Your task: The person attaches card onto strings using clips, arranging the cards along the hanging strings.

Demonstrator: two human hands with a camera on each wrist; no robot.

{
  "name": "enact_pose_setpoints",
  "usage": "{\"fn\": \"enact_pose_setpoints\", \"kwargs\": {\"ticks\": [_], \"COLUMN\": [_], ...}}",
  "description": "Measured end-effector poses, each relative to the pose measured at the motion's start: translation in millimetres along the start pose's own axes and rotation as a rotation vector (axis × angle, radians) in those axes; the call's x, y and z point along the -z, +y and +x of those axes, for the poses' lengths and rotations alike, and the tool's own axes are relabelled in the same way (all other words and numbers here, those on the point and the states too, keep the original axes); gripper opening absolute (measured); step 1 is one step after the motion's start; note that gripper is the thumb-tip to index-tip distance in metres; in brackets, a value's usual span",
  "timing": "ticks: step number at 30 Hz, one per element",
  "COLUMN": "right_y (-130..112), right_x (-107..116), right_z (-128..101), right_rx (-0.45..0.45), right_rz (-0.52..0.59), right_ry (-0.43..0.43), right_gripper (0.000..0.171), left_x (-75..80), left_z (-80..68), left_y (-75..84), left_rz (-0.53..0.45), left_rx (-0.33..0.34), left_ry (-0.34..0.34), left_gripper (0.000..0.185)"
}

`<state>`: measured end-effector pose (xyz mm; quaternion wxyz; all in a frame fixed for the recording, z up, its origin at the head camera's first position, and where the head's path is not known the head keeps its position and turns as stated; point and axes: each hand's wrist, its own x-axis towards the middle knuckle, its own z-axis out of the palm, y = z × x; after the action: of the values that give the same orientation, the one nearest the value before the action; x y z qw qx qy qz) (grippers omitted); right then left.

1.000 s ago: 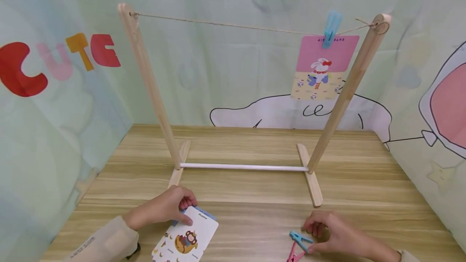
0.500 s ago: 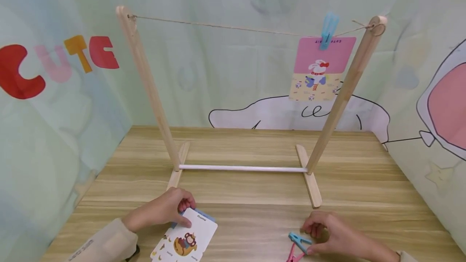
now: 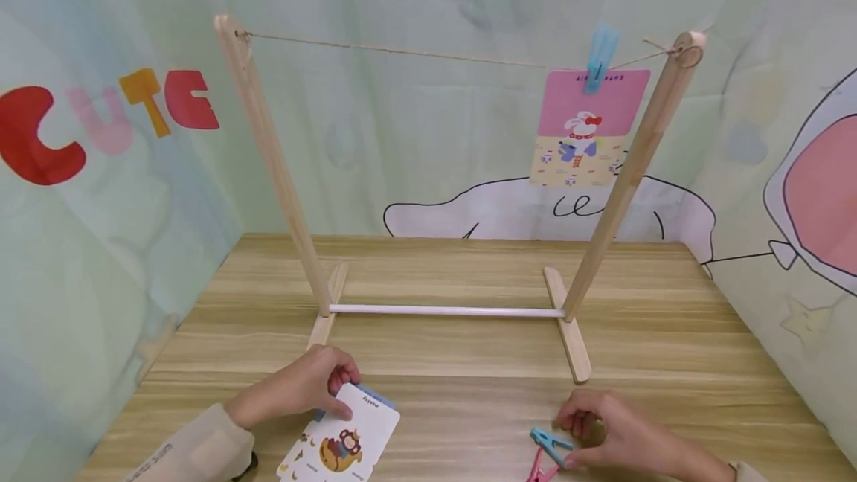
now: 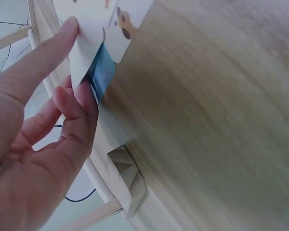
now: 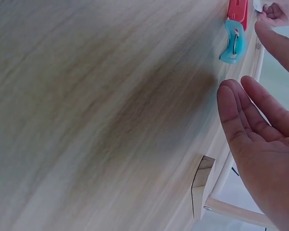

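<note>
My left hand (image 3: 338, 391) pinches the top corner of a white monkey card (image 3: 341, 441) lying on a small stack at the table's front edge. In the left wrist view the thumb (image 4: 48, 53) lies on top of the card (image 4: 94, 29), the fingers sit under it, and a blue card (image 4: 103, 72) shows beneath. My right hand (image 3: 589, 430) rests on the table with loosely curled fingers, its thumb tip beside a blue clothespin (image 3: 550, 443) that lies across a pink clothespin (image 3: 538, 468). The right wrist view shows the blue clothespin (image 5: 232, 43) apart from the relaxed fingers (image 5: 241, 110).
A wooden stand (image 3: 268, 155) with a white crossbar (image 3: 445, 311) occupies the middle of the wooden table (image 3: 469, 363). Its string (image 3: 402, 52) carries a pink rabbit card (image 3: 585, 132) held by a blue peg (image 3: 599, 54) near the right post. Fabric walls enclose the table.
</note>
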<state>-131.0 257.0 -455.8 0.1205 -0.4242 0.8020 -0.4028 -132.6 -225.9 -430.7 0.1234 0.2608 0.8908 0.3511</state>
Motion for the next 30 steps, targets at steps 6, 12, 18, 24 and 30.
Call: {"fn": "enact_pose_setpoints", "kwargs": {"ticks": [6,12,18,24,30], "right_y": [-0.4,2.4,1.1,-1.7,-3.7], "right_x": [-3.0,-4.6,-5.3,-8.5,-11.3], "right_z": [-0.1,0.8,-0.3,-0.1,-2.5], "right_rx": [-0.01,0.014,0.01,0.027,0.018], "right_rz": [0.001,-0.004,-0.001,-0.036,-0.062], "right_ry": [-0.001,0.004,0.014,0.039,0.047], "right_gripper": [0.033,0.034,0.034,0.034,0.035], "left_x": [-0.5,0.6,0.6,2.4,4.4], "left_z": [-2.1,-3.8,-4.4,-5.8,-6.4], "left_y": [-0.8,-0.2,-4.8,-8.0,-5.6], "left_rz": [-0.037,-0.071,-0.101,-0.143,-0.166], "left_rx": [0.008,0.002,0.013,0.022,0.049], "left_ry": [0.006,0.011,0.01,-0.004,0.009], "left_gripper": [0.043,0.045,0.045,0.045,0.044]}}
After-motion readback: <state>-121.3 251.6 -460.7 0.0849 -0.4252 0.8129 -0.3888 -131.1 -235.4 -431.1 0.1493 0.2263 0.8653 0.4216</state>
